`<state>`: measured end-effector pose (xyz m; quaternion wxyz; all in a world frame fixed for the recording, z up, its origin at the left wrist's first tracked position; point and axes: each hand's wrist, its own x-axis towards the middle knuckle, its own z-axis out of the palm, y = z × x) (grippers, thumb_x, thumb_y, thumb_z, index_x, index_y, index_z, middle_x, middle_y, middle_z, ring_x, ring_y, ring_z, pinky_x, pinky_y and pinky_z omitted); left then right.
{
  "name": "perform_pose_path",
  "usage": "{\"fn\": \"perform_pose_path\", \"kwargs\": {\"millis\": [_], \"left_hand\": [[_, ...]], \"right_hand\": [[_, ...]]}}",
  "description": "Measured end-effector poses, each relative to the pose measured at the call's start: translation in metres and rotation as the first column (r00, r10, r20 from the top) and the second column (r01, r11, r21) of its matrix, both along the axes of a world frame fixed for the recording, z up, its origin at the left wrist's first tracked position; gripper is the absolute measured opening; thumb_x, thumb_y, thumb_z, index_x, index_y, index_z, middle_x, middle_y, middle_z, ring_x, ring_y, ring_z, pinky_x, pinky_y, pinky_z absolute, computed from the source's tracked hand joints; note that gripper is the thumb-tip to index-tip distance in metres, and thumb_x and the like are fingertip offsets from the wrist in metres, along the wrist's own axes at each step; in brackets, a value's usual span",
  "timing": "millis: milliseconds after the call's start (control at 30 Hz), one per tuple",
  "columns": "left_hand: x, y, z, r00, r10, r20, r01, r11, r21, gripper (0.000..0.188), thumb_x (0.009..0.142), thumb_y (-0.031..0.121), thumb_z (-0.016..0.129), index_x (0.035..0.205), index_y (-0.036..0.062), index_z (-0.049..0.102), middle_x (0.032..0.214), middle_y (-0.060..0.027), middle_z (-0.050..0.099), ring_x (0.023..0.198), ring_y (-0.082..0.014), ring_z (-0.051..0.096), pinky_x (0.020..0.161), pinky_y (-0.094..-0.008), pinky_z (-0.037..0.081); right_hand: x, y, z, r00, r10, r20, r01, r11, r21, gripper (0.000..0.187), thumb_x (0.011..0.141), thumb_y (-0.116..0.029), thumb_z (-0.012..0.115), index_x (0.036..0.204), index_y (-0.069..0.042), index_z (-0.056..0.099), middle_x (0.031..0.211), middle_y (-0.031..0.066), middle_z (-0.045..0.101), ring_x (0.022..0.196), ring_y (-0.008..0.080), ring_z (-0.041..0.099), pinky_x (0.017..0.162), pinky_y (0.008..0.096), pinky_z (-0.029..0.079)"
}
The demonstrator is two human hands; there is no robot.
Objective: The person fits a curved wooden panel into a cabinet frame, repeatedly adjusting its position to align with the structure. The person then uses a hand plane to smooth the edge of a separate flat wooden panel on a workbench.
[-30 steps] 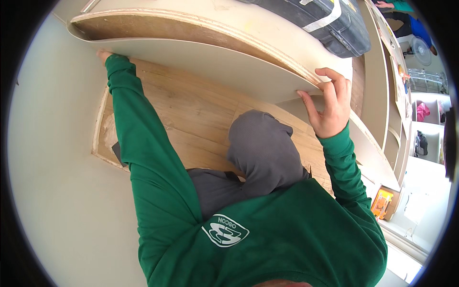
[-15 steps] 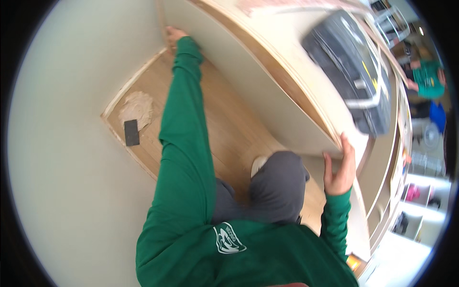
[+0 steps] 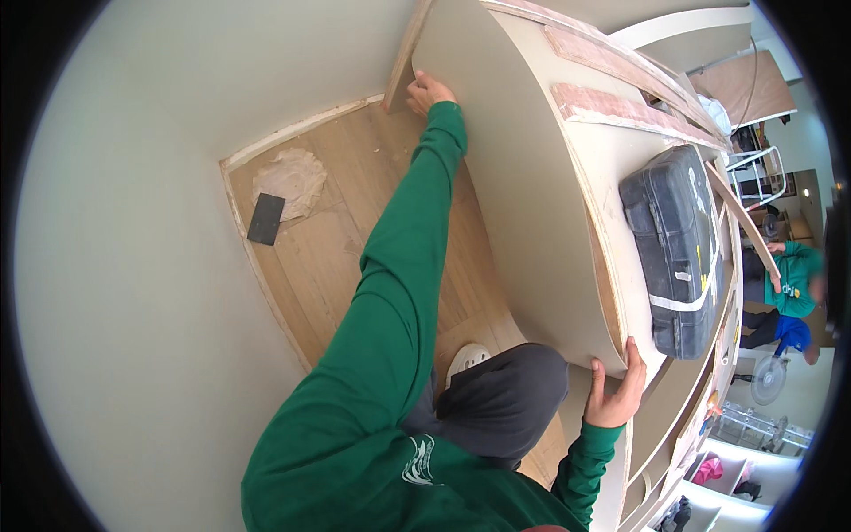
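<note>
Curved panel (image 3: 505, 177): The thin beige sheet stood bowed along the front of the counter (image 3: 612, 164), from its far corner by the wall to its near end; whether its lower edge met the floor (image 3: 319, 266) could not be told.
Left hand (image 3: 430, 93): It had stayed at the far end, fingers wrapped round the sheet's edge, just beside the upright board (image 3: 406, 58).
Right hand (image 3: 618, 395): It had stayed at the near end, thumb on the face side and fingers spread over the counter's edge; whether it pinched the sheet or only steadied it could not be told.
Gap: Half a second earlier the brown wood (image 3: 606, 288) behind the sheet had shown along much of the counter's edge; now only a short stretch was left, toward the near end.
Meaning: The sheet seemed to lie closer to the counter's far part, with the near end the looser one, though the swing of the view may have accounted for some of this.
View: It had turned, so the counter ran more steeply along the right side and more of the sheet's face showed.
Counter top: The black case (image 3: 674, 257) lay near the front edge, with reddish strips (image 3: 634, 115) toward the far end.
Floor corner: The dark block (image 3: 266, 220) lay near the wall, partly over a pale patch (image 3: 292, 177).
</note>
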<state>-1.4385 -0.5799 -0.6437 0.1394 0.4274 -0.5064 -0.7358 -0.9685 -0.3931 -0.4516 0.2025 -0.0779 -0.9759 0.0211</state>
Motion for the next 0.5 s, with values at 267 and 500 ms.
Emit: {"fn": "perform_pose_path", "kwargs": {"millis": [267, 500], "left_hand": [[-0.004, -0.005, -0.016, 0.998, 0.029, -0.056, -0.023, 0.993, 0.116, 0.050, 0.100, 0.048, 0.035, 0.112, 0.0031, 0.053, 0.115, -0.0217, 0.052, 0.113, -0.0360, 0.049, 0.098, -0.0487, 0.040], [-0.017, -0.004, -0.012, 0.999, -0.051, 0.013, 0.051, 0.998, -0.028, 0.052, 0.101, 0.047, 0.036, 0.116, -0.0007, 0.050, 0.121, -0.0229, 0.048, 0.116, -0.0377, 0.045, 0.101, -0.0493, 0.038]], "right_hand": [[-0.006, -0.002, -0.006, 0.994, -0.023, -0.108, 0.025, 1.000, 0.014, 0.048, 0.080, -0.008, 0.076, 0.124, 0.000, 0.060, 0.111, 0.0151, 0.066, 0.101, 0.0311, 0.063, 0.089, 0.0377, 0.048], [-0.009, -0.004, -0.006, 0.990, -0.038, -0.132, 0.036, 0.999, -0.018, 0.045, 0.079, -0.006, 0.077, 0.121, 0.000, 0.062, 0.106, 0.0155, 0.067, 0.095, 0.0309, 0.065, 0.083, 0.0368, 0.050]]}}
